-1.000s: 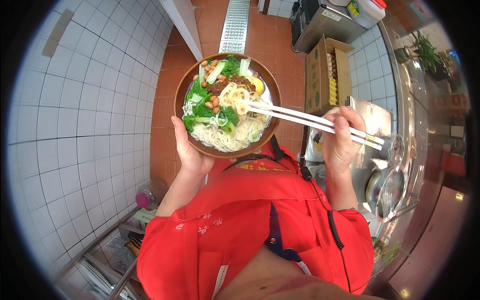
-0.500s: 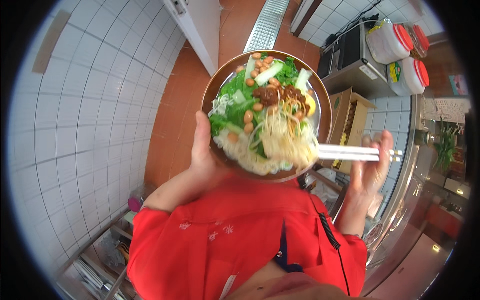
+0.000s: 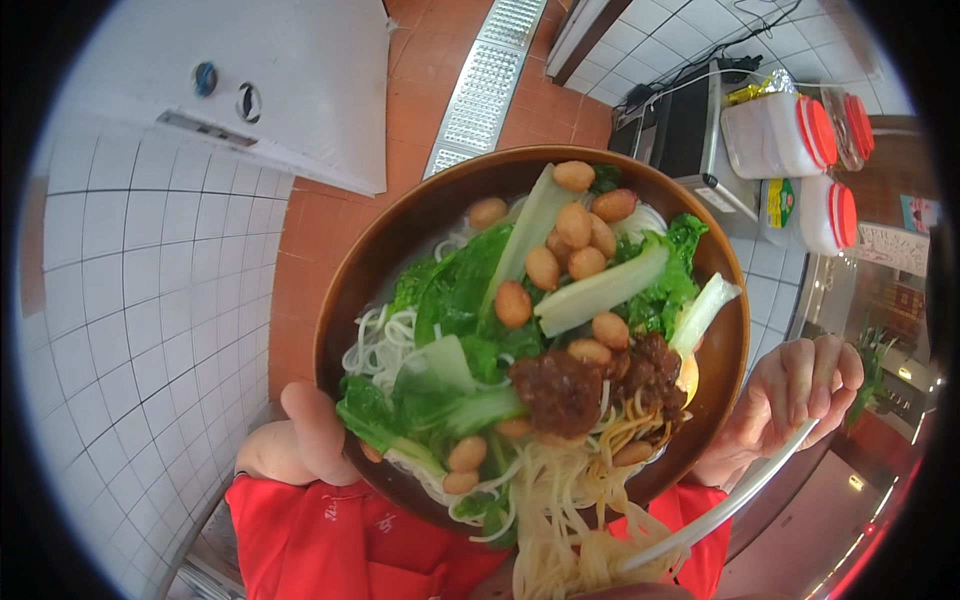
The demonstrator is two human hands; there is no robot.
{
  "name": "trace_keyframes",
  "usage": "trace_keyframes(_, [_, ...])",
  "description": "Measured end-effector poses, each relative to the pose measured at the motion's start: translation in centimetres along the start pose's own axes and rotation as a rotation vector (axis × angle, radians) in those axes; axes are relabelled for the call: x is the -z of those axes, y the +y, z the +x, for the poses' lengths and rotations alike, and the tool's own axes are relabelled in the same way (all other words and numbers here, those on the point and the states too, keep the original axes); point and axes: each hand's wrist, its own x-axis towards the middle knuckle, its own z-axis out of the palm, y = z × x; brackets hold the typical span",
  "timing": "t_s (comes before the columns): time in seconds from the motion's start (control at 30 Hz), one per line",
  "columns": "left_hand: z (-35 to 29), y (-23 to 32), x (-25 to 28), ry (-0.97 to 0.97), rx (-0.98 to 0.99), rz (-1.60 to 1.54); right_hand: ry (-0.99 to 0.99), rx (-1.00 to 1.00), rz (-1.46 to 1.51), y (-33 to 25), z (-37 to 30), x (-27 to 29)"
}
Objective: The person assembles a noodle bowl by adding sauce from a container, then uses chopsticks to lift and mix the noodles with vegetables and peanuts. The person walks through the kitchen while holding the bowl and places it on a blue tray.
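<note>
Noodles (image 3: 560,500) now hang from chopsticks (image 3: 720,510) pinched in right hand (image 3: 790,400); left hand (image 3: 300,440) has lifted the bowl (image 3: 400,230) closer.

A white tiled wall (image 3: 130,330) filled the left side of the view, with a white cabinet (image 3: 270,80) bearing two round knobs above it. The floor (image 3: 420,60) was laid with red-brown tiles, and a long metal drain grate (image 3: 480,85) ran along it. At the upper right, more white tiles backed a dark box-like appliance (image 3: 685,125) with cables trailing behind it. Beside the appliance stood clear plastic jars with red lids (image 3: 790,135). Small warm lights (image 3: 905,372) glowed at the far right edge.
</note>
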Motion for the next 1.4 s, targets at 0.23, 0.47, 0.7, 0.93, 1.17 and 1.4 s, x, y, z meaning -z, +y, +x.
trace_keyframes(0.23, [10.0,-1.2,-4.5,0.227,-0.099,-0.151,-0.067,-0.122,0.056,-1.8,14.0,5.3])
trace_keyframes(0.47, [8.4,1.2,-0.3,0.199,-0.054,-0.255,-0.019,-0.222,0.152,-0.7,12.9,6.2])
trace_keyframes(0.7, [17.9,4.7,-0.9,-0.112,-0.066,-0.46,-0.042,-0.232,0.171,2.6,24.2,9.2])
trace_keyframes(0.93, [23.9,3.9,-3.0,-0.017,-0.303,-0.057,0.088,-0.163,0.28,0.5,27.8,13.7])
trace_keyframes(1.17, [29.2,4.7,1.9,0.055,0.136,-0.078,-0.015,0.017,0.063,1.9,34.5,18.9])
trace_keyframes(1.4, [30.7,5.8,-0.1,0.072,0.092,0.124,-0.241,0.142,-0.246,2.3,34.5,15.0])
